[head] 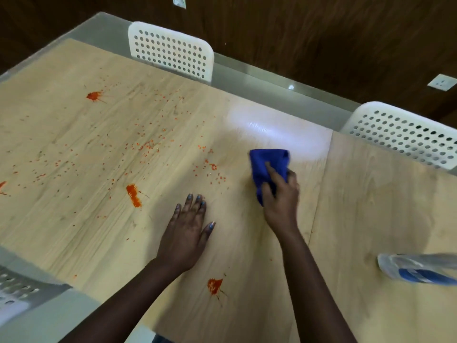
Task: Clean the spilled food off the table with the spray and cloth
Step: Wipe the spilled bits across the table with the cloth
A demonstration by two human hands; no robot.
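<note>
Cloth (268, 169), blue, bunched, on counter (358, 199) near far edge, gripped by right hand (280, 196), fingers curled over near end, pressed to wood. Glossy glare patch just beyond cloth. Left hand (189, 226) near-left of cloth, flat on counter, palm down, fingers straight and spread, holding nothing. Spray bottle (418, 268) well right of cloth at frame edge, lying on its side on counter, clear body with blue label, blurred. Spilled food (148, 144) left of cloth: orange-red specks scattered wide across wood, nearest flecks just left of cloth. Bigger splats: one (133, 195) left of left hand, one (94, 96) far left toward far edge, one (214, 286) near side between forearms, partial one at left frame edge. Wood right of cloth free of specks. White perforated chair (170, 49) beyond cloth, far-left, pushed against counter edge; second white perforated chair (405, 139) far-right of cloth. Third chair back (17, 290), partly visible, grey-white, near-left corner. Dark wood wall behind, socket plates (442, 82) on it.
</note>
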